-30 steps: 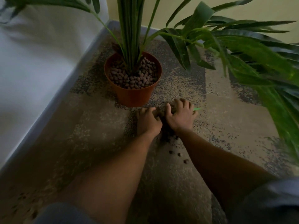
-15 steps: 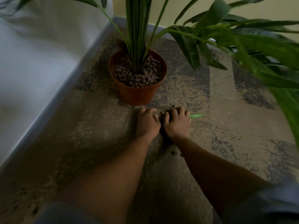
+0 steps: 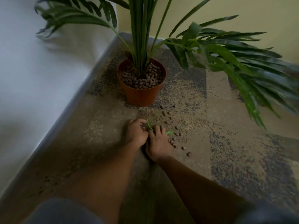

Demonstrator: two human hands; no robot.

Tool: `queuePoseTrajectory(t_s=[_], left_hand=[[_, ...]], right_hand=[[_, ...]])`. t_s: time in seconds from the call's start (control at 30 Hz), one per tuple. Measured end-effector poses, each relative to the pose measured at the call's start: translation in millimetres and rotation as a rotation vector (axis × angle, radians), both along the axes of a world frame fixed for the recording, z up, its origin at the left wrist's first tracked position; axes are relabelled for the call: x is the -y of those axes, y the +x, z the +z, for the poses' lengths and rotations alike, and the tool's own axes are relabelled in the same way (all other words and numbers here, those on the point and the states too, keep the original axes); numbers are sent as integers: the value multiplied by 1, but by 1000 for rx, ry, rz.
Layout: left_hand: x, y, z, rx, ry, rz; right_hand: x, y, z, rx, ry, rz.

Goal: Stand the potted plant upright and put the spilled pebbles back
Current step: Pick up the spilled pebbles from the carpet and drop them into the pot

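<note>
The terracotta pot [image 3: 142,94] stands upright in the room's corner, filled with brown pebbles [image 3: 140,80] around the palm's green stems [image 3: 140,38]. Spilled pebbles [image 3: 174,143] lie scattered on the carpet from the pot's base down to the right of my hands. My left hand [image 3: 135,134] and right hand [image 3: 159,143] rest side by side on the carpet in front of the pot. The left hand's fingers are curled under, hiding what they cover. The right hand lies palm down with fingers apart. A small green leaf piece [image 3: 169,132] pokes out between and under the fingers.
A white wall [image 3: 40,70] with a grey baseboard [image 3: 72,110] runs along the left, and a yellow wall is behind the pot. Long fronds [image 3: 242,65] hang over the carpet at right. A few dark pebbles [image 3: 47,181] lie near the baseboard at lower left.
Both hands have drawn back from the pot towards me, staying together. Pebbles that were hidden by the hands now lie exposed on the carpet to their right. The view has tilted up.
</note>
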State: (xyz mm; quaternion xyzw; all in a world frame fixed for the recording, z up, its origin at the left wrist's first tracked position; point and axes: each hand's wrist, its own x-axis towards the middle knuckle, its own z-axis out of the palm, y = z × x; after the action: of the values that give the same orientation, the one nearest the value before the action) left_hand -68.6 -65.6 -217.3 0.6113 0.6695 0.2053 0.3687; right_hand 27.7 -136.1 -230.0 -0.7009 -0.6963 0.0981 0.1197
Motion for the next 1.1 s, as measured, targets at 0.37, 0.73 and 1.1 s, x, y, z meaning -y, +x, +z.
queuePoseTrajectory(t_s=[0.37,0.73,1.1], left_hand=[[25,-44,19,102,-44,59],[37,-61,16,119,-181,9],[48,-37,24,6,-185,-185]], right_hand=[[16,-16,16,-109,148,134],[23,28,20,64,26,-395],[40,38,18,-21,-260,-279]])
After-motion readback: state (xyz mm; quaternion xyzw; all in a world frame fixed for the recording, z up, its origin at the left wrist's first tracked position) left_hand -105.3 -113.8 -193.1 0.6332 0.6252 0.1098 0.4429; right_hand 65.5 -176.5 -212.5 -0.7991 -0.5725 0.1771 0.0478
